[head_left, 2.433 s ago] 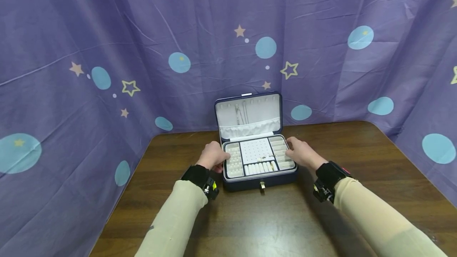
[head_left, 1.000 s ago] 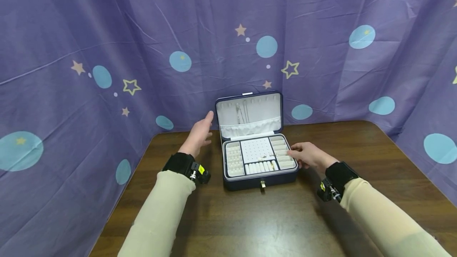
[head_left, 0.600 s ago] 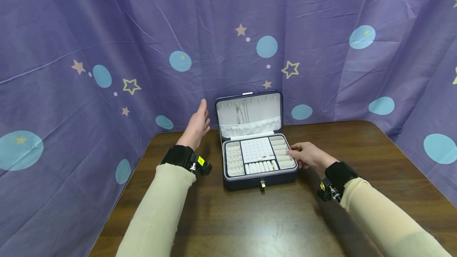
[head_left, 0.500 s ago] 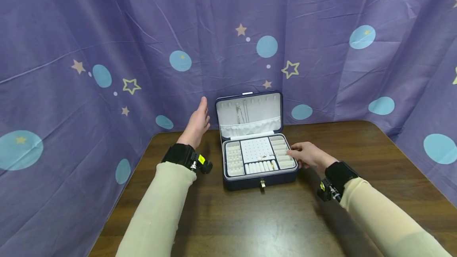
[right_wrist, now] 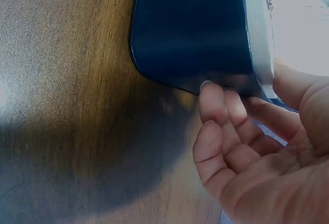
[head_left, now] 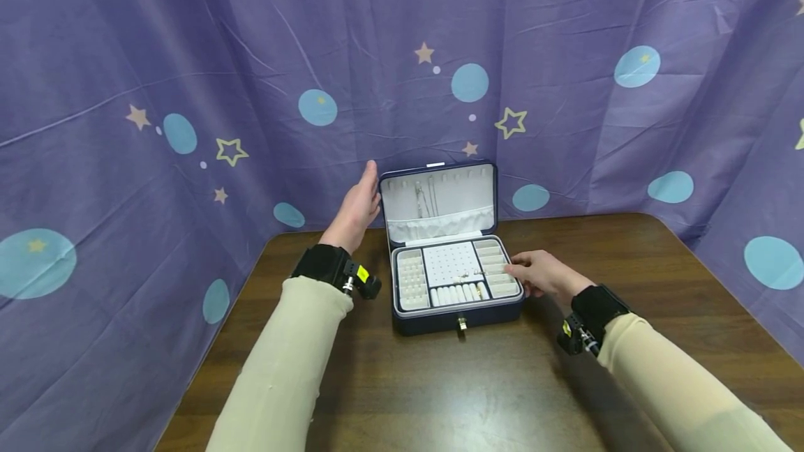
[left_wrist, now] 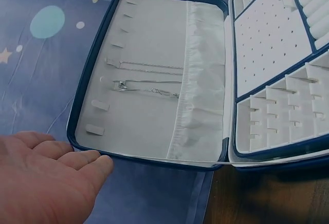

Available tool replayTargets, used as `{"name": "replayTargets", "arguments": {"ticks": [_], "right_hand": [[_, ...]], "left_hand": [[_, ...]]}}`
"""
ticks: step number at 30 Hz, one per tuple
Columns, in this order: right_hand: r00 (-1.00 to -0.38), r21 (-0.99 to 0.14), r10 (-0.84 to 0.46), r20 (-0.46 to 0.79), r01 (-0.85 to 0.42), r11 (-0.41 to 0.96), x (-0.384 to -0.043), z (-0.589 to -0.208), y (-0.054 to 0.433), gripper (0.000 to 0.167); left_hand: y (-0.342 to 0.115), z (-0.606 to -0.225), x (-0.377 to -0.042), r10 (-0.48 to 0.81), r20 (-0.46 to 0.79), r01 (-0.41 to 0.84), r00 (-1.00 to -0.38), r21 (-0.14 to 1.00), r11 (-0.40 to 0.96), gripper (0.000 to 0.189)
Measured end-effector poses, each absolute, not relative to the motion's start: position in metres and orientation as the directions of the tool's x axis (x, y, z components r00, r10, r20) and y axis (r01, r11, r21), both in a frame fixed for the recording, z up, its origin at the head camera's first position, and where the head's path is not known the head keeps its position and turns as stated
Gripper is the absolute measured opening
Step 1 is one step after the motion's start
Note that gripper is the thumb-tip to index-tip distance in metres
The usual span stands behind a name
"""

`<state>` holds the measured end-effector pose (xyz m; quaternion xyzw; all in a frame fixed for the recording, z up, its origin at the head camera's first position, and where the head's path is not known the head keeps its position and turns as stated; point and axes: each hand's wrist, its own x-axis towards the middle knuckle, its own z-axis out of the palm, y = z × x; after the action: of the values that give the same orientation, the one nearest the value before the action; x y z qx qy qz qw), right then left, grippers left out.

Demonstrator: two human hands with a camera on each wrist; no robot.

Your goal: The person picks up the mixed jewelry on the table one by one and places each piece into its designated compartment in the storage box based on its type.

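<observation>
A dark blue jewelry box (head_left: 427, 325) stands with its lid (head_left: 465, 194) raised. My left hand (head_left: 358, 211) is at the lid's left edge, fingers extended; in the left wrist view its fingertips lie at the lid's corner, and contact is hard to tell. My right hand (head_left: 545, 274) grips the box's right side, thumb over the rim and curled fingers (right_wrist: 212, 103) against the outer wall. Silver necklaces (left_wrist: 149, 71) hang inside the lid, their lower ends tucked in a gathered pocket (left_wrist: 200, 80). Small jewelry (head_left: 467, 276) sits on the perforated white panel (head_left: 449, 261).
The box rests on a brown wooden table (head_left: 477, 389). Close behind it hangs a purple curtain (head_left: 377, 54) with stars and blue ovals. A gold clasp (head_left: 462, 324) sits on the box's front. White ring rolls (head_left: 455, 294) and divided compartments (head_left: 412, 281) fill the tray.
My left hand has left the box's left rim, risen beside the lid and then moved right to its edge. The right hand shifted slightly down along the right side, then stayed put.
</observation>
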<state>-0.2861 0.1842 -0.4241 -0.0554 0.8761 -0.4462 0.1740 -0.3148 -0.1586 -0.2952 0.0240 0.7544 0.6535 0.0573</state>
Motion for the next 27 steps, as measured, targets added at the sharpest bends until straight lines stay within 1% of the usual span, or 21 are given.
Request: {"name": "replayTargets", "arguments": {"ticks": [10,22,27], "right_hand": [[-0.934,-0.784,-0.265,-0.241,0.027,0.620,-0.2876,-0.4247,0.1852,0.059],[-0.935,-0.785,-0.259,-0.244,0.033,0.619,-0.2870,-0.4249,0.1851,0.059],[-0.935,-0.790,-0.259,-0.241,0.034,0.612,-0.2870,-0.4261,0.1863,0.060]], "left_hand": [[-0.1556,-0.2961,-0.3177,0.077,-0.064,-0.048,-0.995,0.979,0.197,0.082],[-0.1563,-0.2942,-0.3168,0.059,-0.060,-0.046,-0.996,0.977,0.208,0.078],[-0.1572,-0.2942,-0.3175,0.069,-0.060,-0.044,-0.996,0.977,0.210,0.081]]}}
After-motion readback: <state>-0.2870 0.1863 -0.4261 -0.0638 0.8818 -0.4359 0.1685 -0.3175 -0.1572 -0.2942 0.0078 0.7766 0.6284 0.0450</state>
